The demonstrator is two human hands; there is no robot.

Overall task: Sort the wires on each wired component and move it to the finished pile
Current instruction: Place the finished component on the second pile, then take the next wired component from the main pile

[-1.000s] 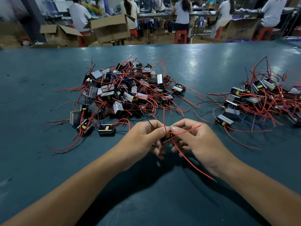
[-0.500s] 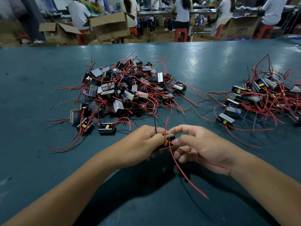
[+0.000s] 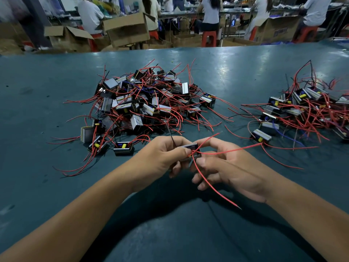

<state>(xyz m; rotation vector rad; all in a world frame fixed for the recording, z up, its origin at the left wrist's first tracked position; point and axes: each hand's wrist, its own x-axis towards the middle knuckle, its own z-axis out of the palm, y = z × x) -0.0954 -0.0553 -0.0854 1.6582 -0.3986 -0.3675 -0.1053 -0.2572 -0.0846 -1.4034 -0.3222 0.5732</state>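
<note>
Both hands meet over the near middle of the teal table (image 3: 56, 186), holding one wired component (image 3: 189, 148) between them. The left hand (image 3: 160, 157) pinches its left end, a black wire (image 3: 171, 132) rising past the fingers. The right hand (image 3: 230, 167) grips its right end, red wires (image 3: 211, 186) crossing its fingers. A large unsorted pile (image 3: 147, 103) lies beyond, the finished pile (image 3: 306, 110) far right.
</note>
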